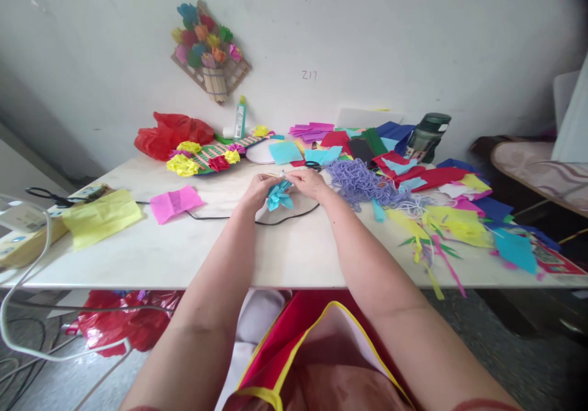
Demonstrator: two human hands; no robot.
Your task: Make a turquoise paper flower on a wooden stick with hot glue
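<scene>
White table [206, 255] set against a pale wall [280, 37], its top scattered with coloured paper. Near the middle, a person's two bare hands come together. Between them is a turquoise-blue paper flower [279, 198], its several petals spreading downward from the fingertips toward the person. The petals look creased, with narrow, slightly pointed ends and darker folds where they overlap; they gather into a tight bunch at the top, just under the fingers. The left hand [257, 190] pinches this gathered end, thumb and fingers closed together; the right hand [307, 183] pinches it from the other side, its fingers also drawn closed. A small pale tip shows between the fingertips, too small to identify.

Just nearer the person than the grip, a black cord [287, 221] curves across the table. To the left of the grip lies a pink paper sheet [177, 204], and farther left a yellow one. Close to the right hand is a tangled heap of lavender string [356, 181], with black-handled scissors [313, 166] just beyond that hand. Beyond the grip to the left rests a green panel [209, 165] trimmed with yellow and red paper flowers.
</scene>
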